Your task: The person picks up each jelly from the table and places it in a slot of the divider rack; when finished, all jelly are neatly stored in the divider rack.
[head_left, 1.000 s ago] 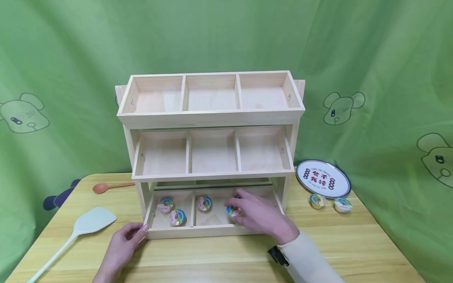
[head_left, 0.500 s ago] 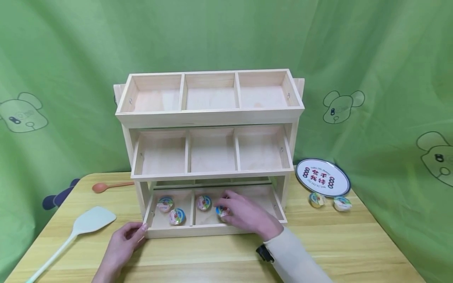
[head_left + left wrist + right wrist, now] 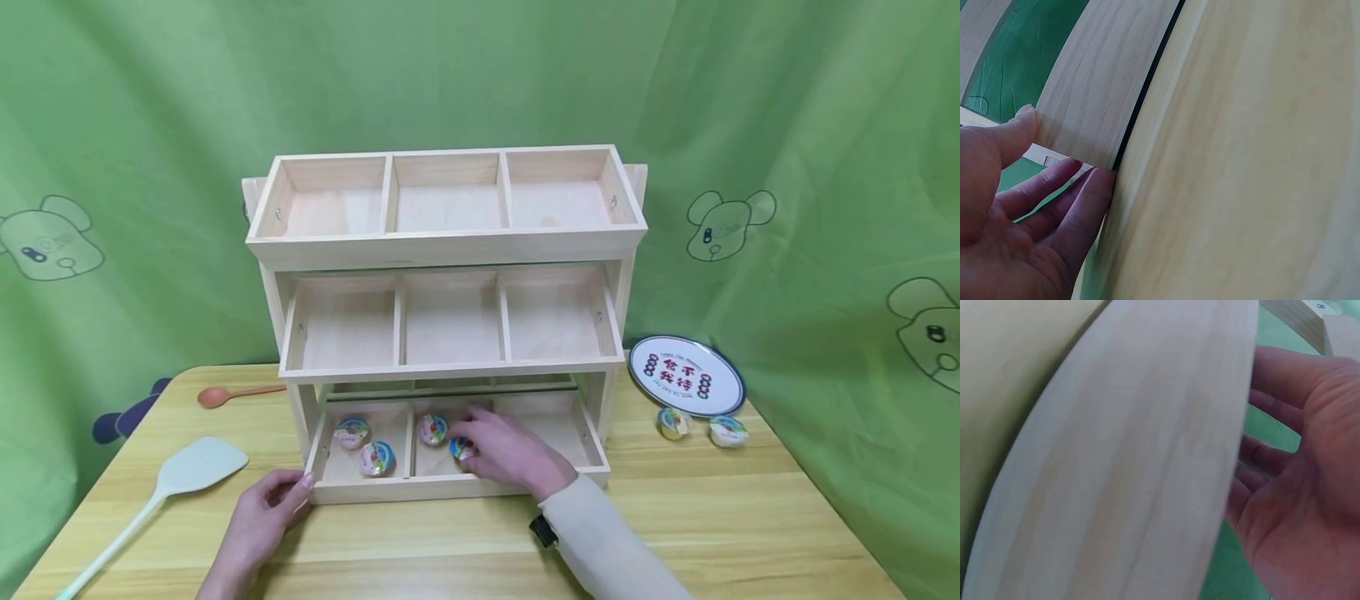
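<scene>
A pale wooden three-tier rack (image 3: 450, 250) stands on the table, each tier split into three compartments. My left hand (image 3: 262, 521) holds the front left corner of the bottom tray (image 3: 375, 493); in the left wrist view, its thumb is at the upper edge and its fingertips touch the end. My right hand (image 3: 510, 450) pinches a small jelly cup (image 3: 461, 450) in the bottom tray's middle compartment. Beside it sits another jelly cup (image 3: 432, 429). Two more, a back jelly cup (image 3: 352, 432) and a front jelly cup (image 3: 377, 458), lie in the left compartment. The right wrist view hides the pinched cup behind the front board (image 3: 1141, 450).
An oval plate (image 3: 686, 377) lies at the right, with a yellowish jelly cup (image 3: 673, 423) and a whitish jelly cup (image 3: 727, 432) in front. At the left are an orange spoon (image 3: 215, 397) and a pale green spatula (image 3: 198, 467). A green curtain (image 3: 750, 100) hangs behind.
My right hand has moved left with the pinched jelly cup, towards the other cup in the middle compartment. The left hand has stayed at the tray corner.
</scene>
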A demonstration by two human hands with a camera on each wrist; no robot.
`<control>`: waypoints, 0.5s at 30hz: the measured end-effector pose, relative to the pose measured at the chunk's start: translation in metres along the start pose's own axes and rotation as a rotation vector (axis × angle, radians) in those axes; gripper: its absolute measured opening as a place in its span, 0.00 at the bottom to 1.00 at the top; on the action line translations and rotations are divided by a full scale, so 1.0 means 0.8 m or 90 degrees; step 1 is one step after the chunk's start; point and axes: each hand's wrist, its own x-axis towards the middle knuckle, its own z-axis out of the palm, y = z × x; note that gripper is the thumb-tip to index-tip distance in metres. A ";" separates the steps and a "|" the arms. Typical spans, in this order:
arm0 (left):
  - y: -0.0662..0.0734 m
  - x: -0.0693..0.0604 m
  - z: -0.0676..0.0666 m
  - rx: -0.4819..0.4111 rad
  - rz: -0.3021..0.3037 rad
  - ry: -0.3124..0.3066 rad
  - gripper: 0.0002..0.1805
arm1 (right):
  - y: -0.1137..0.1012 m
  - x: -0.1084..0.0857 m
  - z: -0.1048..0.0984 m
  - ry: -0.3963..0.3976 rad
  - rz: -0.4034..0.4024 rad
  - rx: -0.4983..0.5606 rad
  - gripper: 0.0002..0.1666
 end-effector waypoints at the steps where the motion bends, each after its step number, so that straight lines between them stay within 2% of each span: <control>1: 0.000 0.000 0.000 0.000 0.002 -0.002 0.24 | 0.001 0.001 0.001 -0.002 0.000 -0.007 0.22; 7: 0.000 0.000 0.000 0.000 0.001 -0.002 0.24 | 0.002 0.004 0.006 -0.012 0.004 -0.034 0.21; 15: 0.000 -0.001 -0.001 0.005 -0.001 -0.001 0.23 | 0.002 0.005 0.006 -0.016 0.008 -0.022 0.23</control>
